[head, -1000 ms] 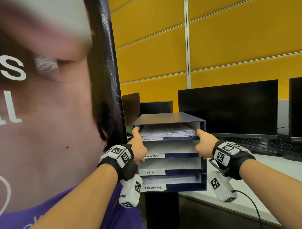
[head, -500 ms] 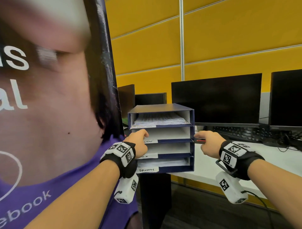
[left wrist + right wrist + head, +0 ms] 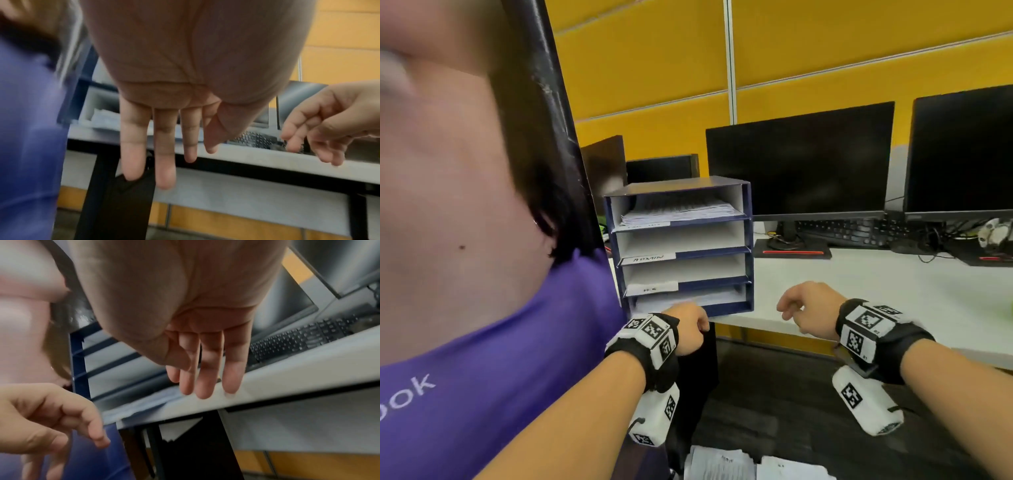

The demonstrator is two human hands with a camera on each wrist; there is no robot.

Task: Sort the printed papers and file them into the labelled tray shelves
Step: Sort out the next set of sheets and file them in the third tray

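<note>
While both hands [image 3: 690, 329] [image 3: 806, 310] hang slack and empty, a banner [image 3: 482, 205] crowds the tray shelves [image 3: 748, 240].

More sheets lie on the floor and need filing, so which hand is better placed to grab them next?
Probably the right hand: empty, relaxed, roughly above the floor papers. The left hand, also empty, hangs by the tray shelves.

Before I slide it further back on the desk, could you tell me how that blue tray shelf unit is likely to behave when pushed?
The blue tray shelf unit stands tall and narrow near the white desk edge, so a high push might tip it; push low. Only the top shelf papers and bottom shelf papers show, so it is probably light. Those loose sheets could shift.
</note>
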